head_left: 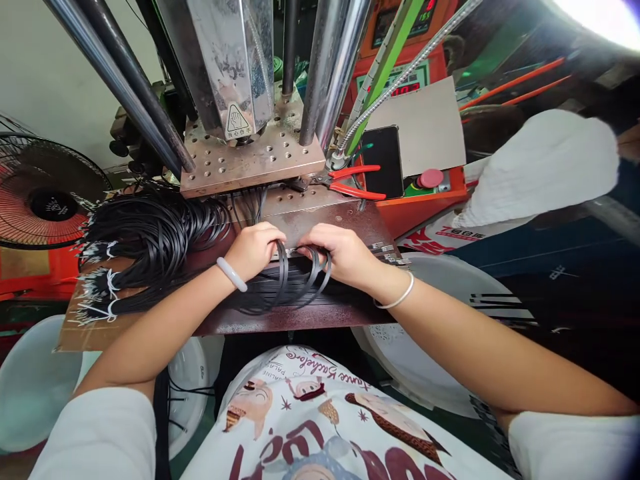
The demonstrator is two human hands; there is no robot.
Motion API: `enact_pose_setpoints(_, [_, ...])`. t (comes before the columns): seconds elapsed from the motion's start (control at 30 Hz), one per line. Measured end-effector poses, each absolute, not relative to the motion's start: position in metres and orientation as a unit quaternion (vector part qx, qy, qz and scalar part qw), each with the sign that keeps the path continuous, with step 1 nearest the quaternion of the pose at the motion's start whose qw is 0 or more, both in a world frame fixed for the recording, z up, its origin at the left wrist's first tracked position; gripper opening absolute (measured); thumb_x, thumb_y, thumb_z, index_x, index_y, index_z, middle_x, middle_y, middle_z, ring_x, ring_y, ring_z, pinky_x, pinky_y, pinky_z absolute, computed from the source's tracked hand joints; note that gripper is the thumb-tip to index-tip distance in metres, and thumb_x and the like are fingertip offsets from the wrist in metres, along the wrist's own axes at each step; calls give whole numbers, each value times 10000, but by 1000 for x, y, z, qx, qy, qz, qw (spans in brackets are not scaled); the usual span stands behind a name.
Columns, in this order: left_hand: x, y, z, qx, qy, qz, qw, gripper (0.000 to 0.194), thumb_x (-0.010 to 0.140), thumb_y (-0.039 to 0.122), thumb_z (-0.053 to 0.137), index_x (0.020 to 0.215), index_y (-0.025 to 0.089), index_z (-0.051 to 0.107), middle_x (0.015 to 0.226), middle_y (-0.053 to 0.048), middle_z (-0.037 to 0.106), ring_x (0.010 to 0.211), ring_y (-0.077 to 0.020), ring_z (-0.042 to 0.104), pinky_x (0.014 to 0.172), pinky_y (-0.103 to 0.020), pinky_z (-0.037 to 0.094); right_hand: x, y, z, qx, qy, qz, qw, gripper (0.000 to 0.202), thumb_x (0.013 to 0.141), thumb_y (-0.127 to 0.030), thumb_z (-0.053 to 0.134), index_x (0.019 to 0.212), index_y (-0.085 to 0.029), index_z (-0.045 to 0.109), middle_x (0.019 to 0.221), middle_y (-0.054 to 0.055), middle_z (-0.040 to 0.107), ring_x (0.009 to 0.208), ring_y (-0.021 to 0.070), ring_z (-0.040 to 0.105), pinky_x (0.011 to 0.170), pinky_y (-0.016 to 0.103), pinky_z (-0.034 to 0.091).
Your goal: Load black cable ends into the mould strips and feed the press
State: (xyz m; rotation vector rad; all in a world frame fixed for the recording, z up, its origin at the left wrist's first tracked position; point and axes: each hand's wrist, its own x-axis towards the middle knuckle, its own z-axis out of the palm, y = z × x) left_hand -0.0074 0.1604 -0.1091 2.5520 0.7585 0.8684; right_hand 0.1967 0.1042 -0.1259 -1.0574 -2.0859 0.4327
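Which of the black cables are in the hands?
The loops pinched by the left hand and right hand, unlike the large pile lying left of them.

Wide-angle view, brightly lit at centre. A glaring white lamp [603,20], upper right, is overexposed and fringed with haze. Highlights streak the polished cylindrical steel columns [343,67]; the right margin falls into deep shadow. Left hand [255,250] and right hand [341,253] are clear, the thin black flexible cables [283,270] between them slightly soft. Lens distortion stretches the bare forearms [445,325].
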Motion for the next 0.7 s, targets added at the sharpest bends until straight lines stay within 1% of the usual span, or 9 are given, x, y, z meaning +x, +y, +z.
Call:
enact_pose_setpoints(0.07, [-12,162,-115,893,265,329,157,218,800,-5,548,793,126,722,810,-59,711,743,-134,659,708,-213,510,196,103,-127,-402,-827,146,364,130,874,-139,518,844,-154,644,727,55,612,694,168,540,655,276,428])
enact_pose_setpoints(0.17, [-18,163,-119,878,286,345,170,279,771,-47,526,842,140,721,807,-39,710,726,-122,656,704,-209,513,196,102,-126,-407,-839,116,341,136,883,-121,506,861,-152,636,732,61,607,699,176,508,658,285,418])
enact_pose_setpoints(0.27, [-19,161,-121,880,289,335,175,314,728,-86,508,797,136,719,805,-44,708,727,-128,658,698,-211,516,195,102,-122,-404,-859,76,303,168,873,-92,477,838,-151,630,712,64,591,681,185,465,641,299,390])
enact_pose_setpoints(0.37, [-17,156,-121,857,291,366,217,289,747,-71,536,807,143,721,822,-39,716,752,-125,666,715,-207,521,193,100,-118,-387,-881,40,270,209,840,-49,447,807,-152,625,700,68,577,675,193,426,634,310,362])
enact_pose_setpoints(0.47, [-14,152,-119,845,268,385,255,237,779,-28,571,812,153,721,795,-21,730,720,-115,674,698,-194,523,190,99,-116,-380,-886,28,264,222,820,-29,438,801,-145,626,698,72,579,674,194,414,632,312,355])
enact_pose_setpoints(0.6, [-11,150,-120,868,235,383,211,224,822,4,544,815,154,711,796,-26,732,725,-117,681,694,-193,523,190,99,-120,-386,-876,51,284,211,829,-44,444,806,-146,627,674,59,581,649,182,431,621,304,364])
enact_pose_setpoints(0.7, [-12,148,-120,890,213,374,151,232,861,28,499,838,145,698,813,-45,730,742,-129,682,695,-211,519,194,98,-123,-404,-849,104,323,177,854,-98,465,803,-167,619,687,51,592,659,174,485,627,288,399])
